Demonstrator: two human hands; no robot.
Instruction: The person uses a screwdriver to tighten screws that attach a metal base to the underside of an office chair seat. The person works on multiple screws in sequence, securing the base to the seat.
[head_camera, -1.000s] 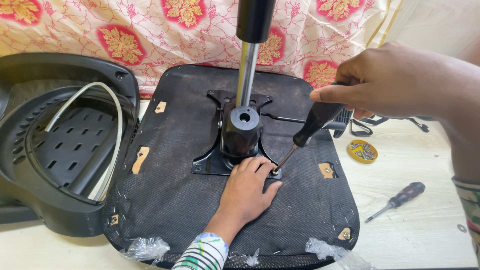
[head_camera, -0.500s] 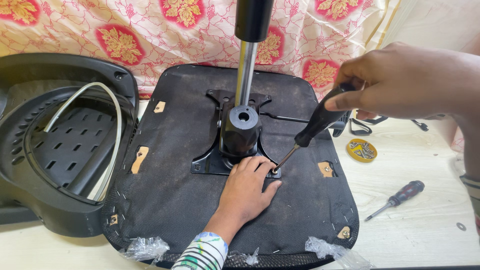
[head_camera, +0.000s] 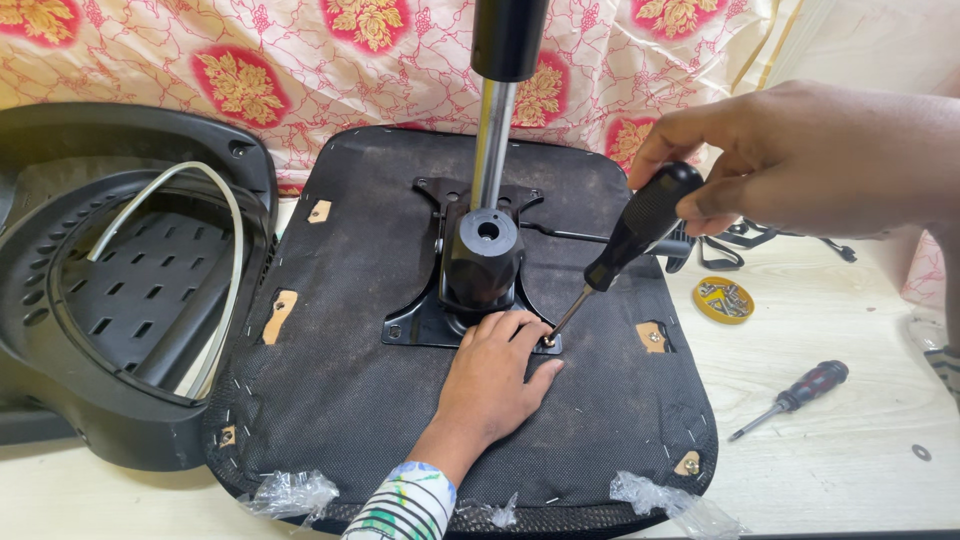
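Observation:
An upturned chair seat (head_camera: 330, 400) with a black fabric underside lies on the pale table. A black metal mechanism plate (head_camera: 420, 325) is at its middle, with a chrome gas cylinder (head_camera: 492, 130) rising from it. My left hand (head_camera: 495, 375) lies flat on the plate's front right corner, its fingers beside a screw (head_camera: 549, 342). My right hand (head_camera: 820, 155) grips the black handle of a screwdriver (head_camera: 640, 225), which slants down to the left with its tip on that screw.
A black plastic chair back shell (head_camera: 110, 290) with a white curved rod lies at the left. On the table at the right are a second screwdriver (head_camera: 795, 397), a yellow lid holding screws (head_camera: 722, 299), black straps (head_camera: 760, 240) and a small washer (head_camera: 920, 452). Patterned cloth (head_camera: 250, 70) hangs behind.
My right hand's fingers have shifted around the screwdriver handle, and more of its top end shows now. The tip stays on the screw. My left hand has not moved.

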